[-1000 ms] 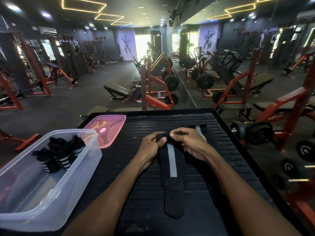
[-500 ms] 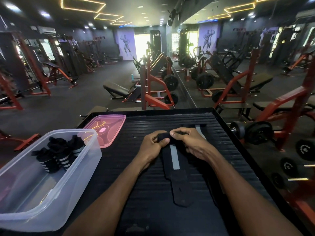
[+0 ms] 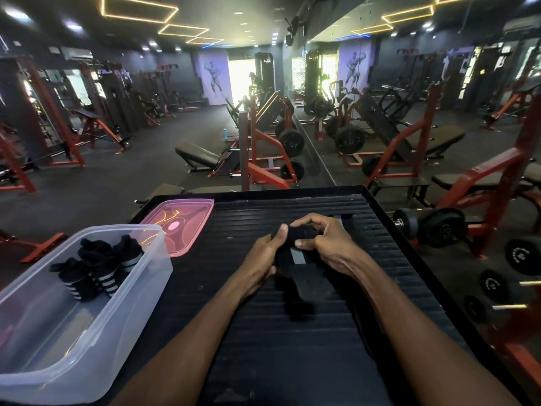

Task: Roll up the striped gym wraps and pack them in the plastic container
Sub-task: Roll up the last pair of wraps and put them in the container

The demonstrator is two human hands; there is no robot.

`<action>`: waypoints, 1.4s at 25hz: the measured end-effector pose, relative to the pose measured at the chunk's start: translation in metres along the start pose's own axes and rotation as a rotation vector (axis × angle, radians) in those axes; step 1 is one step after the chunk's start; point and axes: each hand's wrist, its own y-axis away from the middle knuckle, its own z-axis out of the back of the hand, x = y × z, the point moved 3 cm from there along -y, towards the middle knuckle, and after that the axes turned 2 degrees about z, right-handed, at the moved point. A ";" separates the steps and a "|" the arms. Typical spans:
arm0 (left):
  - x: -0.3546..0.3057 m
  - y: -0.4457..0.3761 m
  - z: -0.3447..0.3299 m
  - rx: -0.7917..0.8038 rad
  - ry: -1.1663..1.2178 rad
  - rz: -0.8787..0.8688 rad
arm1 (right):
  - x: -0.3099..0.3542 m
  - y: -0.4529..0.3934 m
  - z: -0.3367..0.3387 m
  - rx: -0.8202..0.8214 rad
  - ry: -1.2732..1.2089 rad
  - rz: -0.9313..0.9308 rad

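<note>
Both hands pinch wrap roll mid-tabletop (image 3: 292, 332): left grip (image 3: 265, 253), right grip (image 3: 323, 240) curl on gym wrap (image 3: 295, 256) | three rolled wraps (image 3: 96, 266) in plastic container (image 3: 117, 306) near left | pink lid (image 3: 187, 227) beyond.

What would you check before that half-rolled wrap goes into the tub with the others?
1. Both hands grip the roll: left hand, right hand: ok.
2. Wrap fully rolled: not ok, a tail lies loose on the black surface.
3. Plastic container open: ok, pink lid lies beside it.
4. Room beside the rolled wraps: ok.
5. Roll tightness: cannot tell.
</note>
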 end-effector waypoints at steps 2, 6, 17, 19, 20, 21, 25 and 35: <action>0.001 -0.004 0.004 -0.086 -0.023 -0.005 | 0.000 0.001 -0.002 0.008 0.003 -0.003; 0.003 -0.007 0.008 -0.143 -0.066 -0.071 | 0.005 0.003 -0.004 -0.006 -0.056 -0.053; 0.001 -0.002 0.003 -0.107 -0.135 -0.146 | -0.005 0.005 -0.016 -0.006 0.057 -0.287; 0.000 -0.001 0.002 -0.094 -0.151 -0.139 | -0.005 0.007 -0.016 0.018 0.065 -0.285; -0.001 -0.001 0.003 -0.085 -0.157 -0.136 | -0.005 0.007 -0.015 0.020 0.052 -0.276; -0.002 0.000 0.003 -0.077 -0.161 -0.138 | -0.004 0.006 -0.014 0.014 0.032 -0.252; -0.001 -0.002 0.003 -0.037 -0.007 -0.027 | 0.002 0.007 -0.009 -0.013 -0.017 -0.128; -0.010 0.001 0.004 -0.116 0.044 -0.147 | -0.001 0.005 -0.007 0.035 -0.121 -0.254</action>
